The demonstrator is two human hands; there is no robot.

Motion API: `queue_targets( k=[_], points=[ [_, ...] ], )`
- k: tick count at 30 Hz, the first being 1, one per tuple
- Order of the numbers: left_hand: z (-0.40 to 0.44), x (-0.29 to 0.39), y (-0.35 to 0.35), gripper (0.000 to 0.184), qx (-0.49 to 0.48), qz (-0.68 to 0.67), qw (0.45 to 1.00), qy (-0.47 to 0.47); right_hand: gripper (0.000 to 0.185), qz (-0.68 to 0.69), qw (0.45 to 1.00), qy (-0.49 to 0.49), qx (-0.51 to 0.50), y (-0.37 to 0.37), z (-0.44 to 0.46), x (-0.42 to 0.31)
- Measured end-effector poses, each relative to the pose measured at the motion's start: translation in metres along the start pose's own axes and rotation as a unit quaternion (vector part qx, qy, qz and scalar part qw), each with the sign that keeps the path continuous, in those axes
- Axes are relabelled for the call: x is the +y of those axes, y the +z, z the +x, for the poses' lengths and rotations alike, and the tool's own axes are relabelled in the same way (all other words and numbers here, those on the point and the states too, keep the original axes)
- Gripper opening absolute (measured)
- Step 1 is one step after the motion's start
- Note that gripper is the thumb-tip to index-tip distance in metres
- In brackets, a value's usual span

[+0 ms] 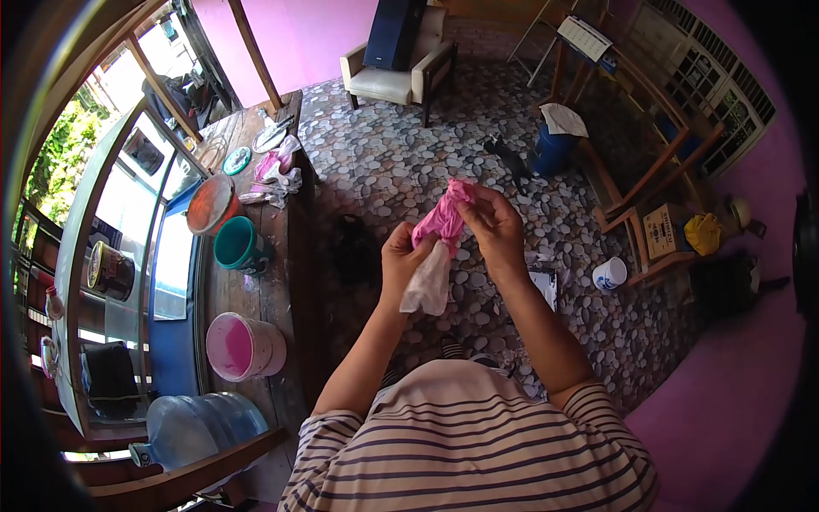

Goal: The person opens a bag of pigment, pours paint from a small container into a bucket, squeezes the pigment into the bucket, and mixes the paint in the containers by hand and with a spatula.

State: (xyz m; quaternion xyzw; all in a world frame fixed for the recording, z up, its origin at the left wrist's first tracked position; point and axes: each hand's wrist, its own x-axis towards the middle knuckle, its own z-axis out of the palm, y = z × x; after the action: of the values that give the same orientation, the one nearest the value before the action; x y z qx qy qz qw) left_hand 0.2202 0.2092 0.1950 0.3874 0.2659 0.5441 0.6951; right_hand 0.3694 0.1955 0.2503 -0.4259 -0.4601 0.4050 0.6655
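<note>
Up in front of my chest, both hands grip a crumpled plastic bag [439, 224]. Its upper part is pink and bunched, while a whitish translucent end hangs down. My left hand [399, 258] pinches the bag on its left side, fingers closed, near where pink meets white. Higher up, my right hand [498, 230] has thumb and fingers closed on the pink part. Whether anything is inside the bag, I cannot tell.
Along the left, a wooden table [281, 290] bears a pink-stained bucket [271, 352], a green bucket [247, 247], an orange-stained basin [217, 205] and a water jug [205, 427]. A white tub [610, 273] stands on the pebble-patterned floor. An armchair [384, 81] and wooden frame [640, 213] stand beyond.
</note>
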Motion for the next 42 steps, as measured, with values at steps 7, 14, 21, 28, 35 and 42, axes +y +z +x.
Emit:
queue_targets(
  k=[7, 14, 21, 28, 35, 42],
  points=[
    [-0.014, 0.021, 0.018, 0.031, -0.027, 0.056, 0.998, -0.002, 0.032, 0.021, 1.0, -0.005, -0.014, 0.003, -0.001, 0.003],
    [-0.009, 0.023, 0.014, 0.037, -0.009, -0.14, 0.983, -0.122, 0.041, 0.018, 0.999, 0.016, -0.032, 0.006, -0.004, 0.0],
    [-0.015, 0.014, 0.005, 0.01, 0.038, -0.06, 0.996, -0.049, 0.042, 0.046, 0.997, 0.039, -0.04, 0.004, -0.002, 0.005],
    [-0.033, 0.027, 0.006, 0.033, -0.012, -0.164, 0.977, -0.139, 0.038, 0.107, 0.992, 0.048, -0.042, 0.003, 0.011, -0.002],
    [-0.036, -0.019, -0.001, 0.012, 0.034, -0.147, 0.983, -0.109, 0.041, 0.153, 0.979, 0.089, -0.1, -0.003, 0.019, 0.007],
    [-0.042, -0.027, 0.009, 0.022, 0.121, -0.099, 0.987, 0.022, 0.039, 0.143, 0.965, 0.154, -0.158, 0.0, 0.028, 0.013]
  ],
)
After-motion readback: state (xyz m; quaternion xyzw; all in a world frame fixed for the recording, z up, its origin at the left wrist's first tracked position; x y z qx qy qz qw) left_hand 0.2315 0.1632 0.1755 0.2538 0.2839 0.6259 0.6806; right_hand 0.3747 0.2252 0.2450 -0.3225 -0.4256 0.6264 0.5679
